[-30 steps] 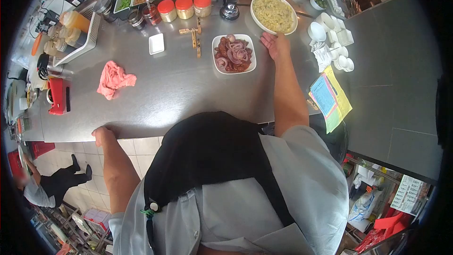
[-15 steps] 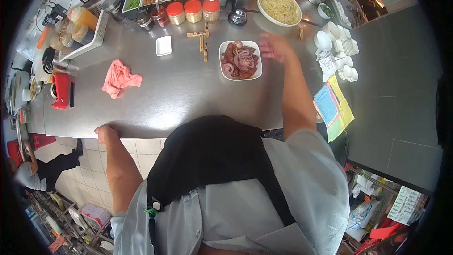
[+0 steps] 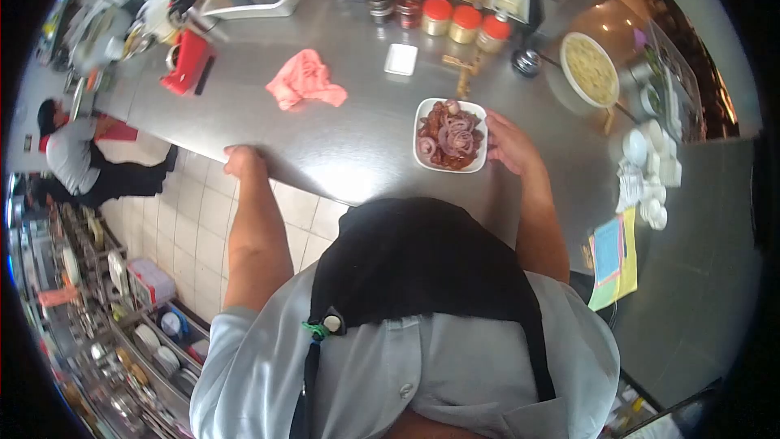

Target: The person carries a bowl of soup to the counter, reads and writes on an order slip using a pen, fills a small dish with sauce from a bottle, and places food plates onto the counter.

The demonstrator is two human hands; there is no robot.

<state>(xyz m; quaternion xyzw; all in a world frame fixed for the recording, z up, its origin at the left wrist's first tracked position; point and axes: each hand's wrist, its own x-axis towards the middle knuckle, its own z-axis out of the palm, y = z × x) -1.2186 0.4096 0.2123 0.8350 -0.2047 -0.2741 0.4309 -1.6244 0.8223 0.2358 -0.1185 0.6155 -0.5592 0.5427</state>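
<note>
Kitchen w/ pale tiled floor [image 3: 175, 228], stainless-steel counter [image 3: 353, 142] across the middle; co-worker [image 3: 77, 158] seen far left, past the counter's end. On the counter: white basket [image 3: 268, 10] of bottles at back left; lg oval dish [image 3: 598, 103] of pale yellowish food at back right, well apart from both hands. Sq white bowl [image 3: 445, 167], w/ onion rings [image 3: 460, 138] over dark reddish pieces, is set upright nr the front edge. Its right side is met by the R hand [image 3: 512, 145], fingers loosely curved along the rim; whether the rim is pinched or just touched can't be told. L hand [image 3: 244, 161] is rested at the counter edge, well left of the bowl; its fingers are partly hidden, so grip can't be told. Step in hand, prob.: bowl being steadied or placed by one hand. For any further shift, a level hold and a firm rim contact would be called for, so no topping is slid off. Pink cloth [image 3: 306, 80] is left bunched, red-lidded jars [image 3: 465, 23] are lined up behind, small white dish [image 3: 400, 58] & wooden pegs [image 3: 465, 77] btwn.
</note>
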